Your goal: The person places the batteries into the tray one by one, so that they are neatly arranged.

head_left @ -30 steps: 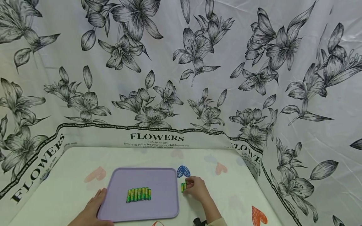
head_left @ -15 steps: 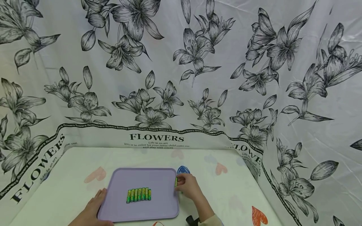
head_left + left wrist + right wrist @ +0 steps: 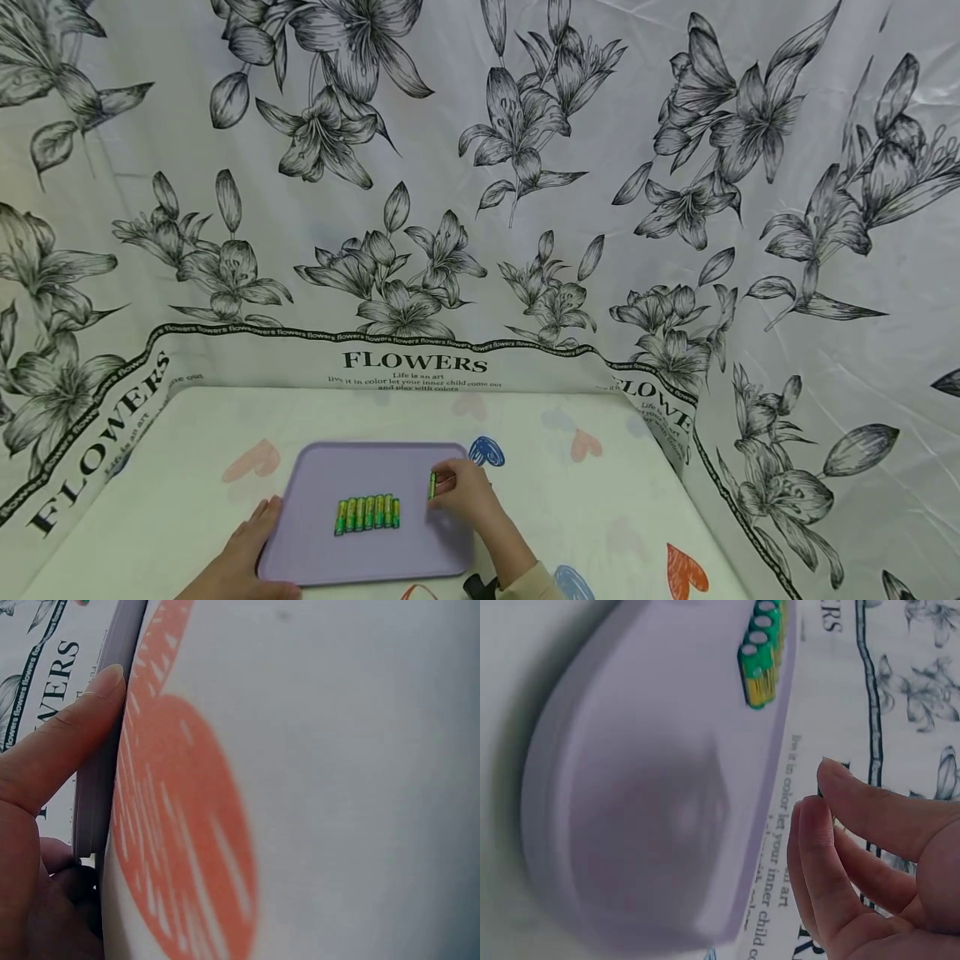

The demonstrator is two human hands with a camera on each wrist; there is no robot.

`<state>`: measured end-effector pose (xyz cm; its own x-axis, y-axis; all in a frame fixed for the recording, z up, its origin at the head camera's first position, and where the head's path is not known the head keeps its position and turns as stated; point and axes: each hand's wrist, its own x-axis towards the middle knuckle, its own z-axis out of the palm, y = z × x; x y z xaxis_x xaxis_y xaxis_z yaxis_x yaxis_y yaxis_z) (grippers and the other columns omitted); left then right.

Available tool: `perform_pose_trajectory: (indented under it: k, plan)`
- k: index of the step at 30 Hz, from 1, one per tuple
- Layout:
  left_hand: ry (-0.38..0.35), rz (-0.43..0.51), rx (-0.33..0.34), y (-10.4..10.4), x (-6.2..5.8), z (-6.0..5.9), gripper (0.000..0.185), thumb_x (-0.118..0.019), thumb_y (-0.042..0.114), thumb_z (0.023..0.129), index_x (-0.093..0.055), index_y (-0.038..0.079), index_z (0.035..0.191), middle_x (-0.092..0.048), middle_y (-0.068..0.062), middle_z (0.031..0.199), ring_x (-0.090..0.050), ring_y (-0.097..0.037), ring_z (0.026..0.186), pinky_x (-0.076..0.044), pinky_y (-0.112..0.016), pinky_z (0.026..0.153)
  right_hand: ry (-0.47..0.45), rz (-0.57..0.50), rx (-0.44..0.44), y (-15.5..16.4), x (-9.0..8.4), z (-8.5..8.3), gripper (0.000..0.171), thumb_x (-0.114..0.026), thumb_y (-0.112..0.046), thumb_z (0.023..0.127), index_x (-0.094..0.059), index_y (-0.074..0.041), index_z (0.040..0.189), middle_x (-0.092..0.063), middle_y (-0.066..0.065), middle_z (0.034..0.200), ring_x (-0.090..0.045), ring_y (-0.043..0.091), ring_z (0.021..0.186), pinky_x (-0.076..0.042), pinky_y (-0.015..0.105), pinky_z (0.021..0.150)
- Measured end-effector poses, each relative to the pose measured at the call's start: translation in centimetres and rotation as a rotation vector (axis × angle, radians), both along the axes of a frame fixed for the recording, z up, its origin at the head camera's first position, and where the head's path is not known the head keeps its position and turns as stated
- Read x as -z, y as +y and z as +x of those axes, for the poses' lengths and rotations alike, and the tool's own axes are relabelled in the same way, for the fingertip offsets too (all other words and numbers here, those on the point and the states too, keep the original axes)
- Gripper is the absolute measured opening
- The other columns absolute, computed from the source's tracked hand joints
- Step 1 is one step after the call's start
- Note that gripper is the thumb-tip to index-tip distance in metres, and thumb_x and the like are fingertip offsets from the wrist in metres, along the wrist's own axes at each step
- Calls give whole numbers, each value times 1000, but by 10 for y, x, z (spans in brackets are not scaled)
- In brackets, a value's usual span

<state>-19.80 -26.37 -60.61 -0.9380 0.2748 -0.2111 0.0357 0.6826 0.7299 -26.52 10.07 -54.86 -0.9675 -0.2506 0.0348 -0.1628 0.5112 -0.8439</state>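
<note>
While pinching a single green battery (image 3: 432, 485) between thumb and fingertips, right hand (image 3: 463, 497) held above the right part of the purple tray (image 3: 315, 546), battery upright at the hand's 9 o'clock side. Battery clear of the tray floor as far as can be judged (contact with it not discernible). Fingers (image 3: 840, 847) curled together in the right wrist view; battery itself hidden behind them there.

Row of green batteries (image 3: 367, 514) lying side by side on the tray floor near its centre, at roughly 8 o'clock from the right hand and just apart from it. Same row seen at the far end of the tray in the right wrist view (image 3: 763, 646), ends facing the camera.

Left hand (image 3: 243, 562) at the tray's left edge, about 8 o'clock from the row, gripping the rim: thumb along the top side and curled fingers tucked under it in the left wrist view (image 3: 52, 761).

Tray resting on the table (image 3: 600, 517), covered by a white cloth with printed hearts; blue heart (image 3: 486, 452) at 1 o'clock from the right hand, just off the tray's far right corner. Flower-print backdrop (image 3: 480, 208) behind and to both sides.
</note>
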Motion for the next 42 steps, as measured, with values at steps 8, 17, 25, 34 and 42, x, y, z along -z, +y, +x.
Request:
perform_pose_trajectory:
  k: [8, 17, 25, 34, 42]
  plan:
    - [3, 14, 11, -2, 1, 0, 125, -85, 40, 79, -1, -13, 155, 0, -42, 159, -2, -65, 143, -4, -79, 108, -26, 8, -44, -21, 10, 0, 45, -90, 3, 68, -71, 1, 109, -70, 2, 88, -65, 4, 71, -55, 21, 68]
    - [51, 38, 24, -2, 4, 0, 124, -87, 35, 78, -3, -16, 154, 0, -44, 158, -1, -67, 142, -4, -82, 105, -50, 52, -48, -37, 25, 2, 44, -91, 5, 65, -72, -3, 105, -65, -5, 80, -58, 2, 65, -51, 20, 63]
    - [105, 58, 15, -3, 9, 1, 124, -89, 33, 75, -6, -17, 154, -4, -45, 157, -4, -68, 142, -8, -82, 104, -64, 104, -47, -43, 26, 7, 47, -92, 2, 63, -73, -5, 105, -63, -7, 80, -55, 2, 66, -49, 20, 64]
    - [134, 100, 16, -3, 15, 1, 124, -88, 30, 74, -5, -16, 154, -4, -46, 157, 21, -39, 152, 8, -62, 118, -71, 109, -46, -39, 21, 9, 51, -93, 1, 63, -72, -7, 109, -65, -6, 85, -57, 2, 68, -50, 21, 65]
    - [122, 87, 18, -3, 13, 1, 124, -87, 30, 74, -4, -17, 153, -3, -47, 156, 3, -65, 144, -10, -83, 103, -67, 108, -21, -25, 12, 9, 52, -90, -1, 68, -71, -6, 116, -68, -3, 91, -61, 4, 73, -53, 24, 68]
